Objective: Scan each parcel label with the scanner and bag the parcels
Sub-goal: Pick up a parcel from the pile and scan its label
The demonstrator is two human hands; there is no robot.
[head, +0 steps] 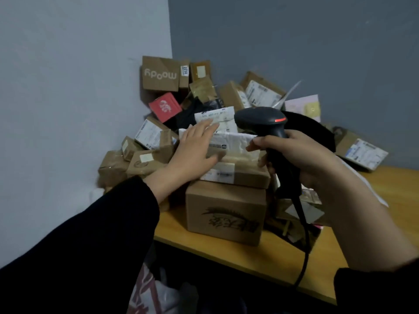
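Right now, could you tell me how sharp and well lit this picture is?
In the head view the light is dim and flat; the left hand is slightly blurred over the white parcel; the scanner looks sharper; most labels are too soft to read.

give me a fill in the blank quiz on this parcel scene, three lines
1. The right hand grips a black corded ____.
2. The left hand rests open on a ____ plastic parcel.
3. The word on the moody box reads upside ____.
Missing words: scanner; white; down.
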